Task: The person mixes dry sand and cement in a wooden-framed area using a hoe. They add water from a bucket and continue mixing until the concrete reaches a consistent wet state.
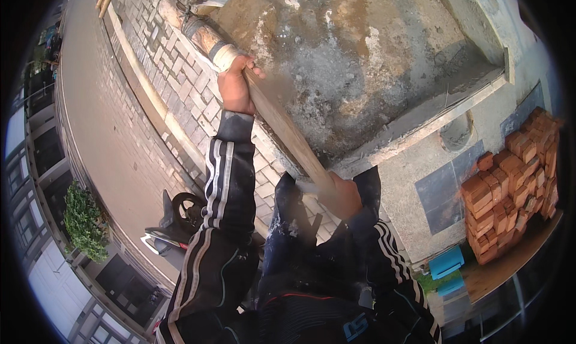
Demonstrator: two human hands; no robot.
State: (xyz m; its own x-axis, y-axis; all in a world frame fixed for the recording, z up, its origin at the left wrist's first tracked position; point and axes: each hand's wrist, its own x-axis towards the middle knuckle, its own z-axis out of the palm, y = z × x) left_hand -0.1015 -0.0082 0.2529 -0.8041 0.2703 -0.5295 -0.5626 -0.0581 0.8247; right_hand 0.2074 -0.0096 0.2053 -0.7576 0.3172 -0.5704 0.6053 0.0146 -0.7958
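A long, pale wooden batten (285, 123) slants from upper left to lower right in front of me. My left hand (237, 89) is closed on its upper end, with the fingertips showing past the edge. Just beyond that hand is a wooden pole (204, 36) bound with dark and pale wrappings; whether the hand touches it I cannot tell. My right hand (342, 198) grips the lower end of the batten, near my knees. Beyond the batten lies a rough concrete surface (336, 74) with grey and white cement patches. Both arms wear dark striped sleeves.
A raised concrete edge (414, 131) borders the rough surface. Red bricks (510, 188) are stacked at the right, near a blue plastic object (446, 262). Paving blocks (192, 95) cover the ground at left. A parked motorbike (171, 227) and a leafy tree (84, 221) stand farther left.
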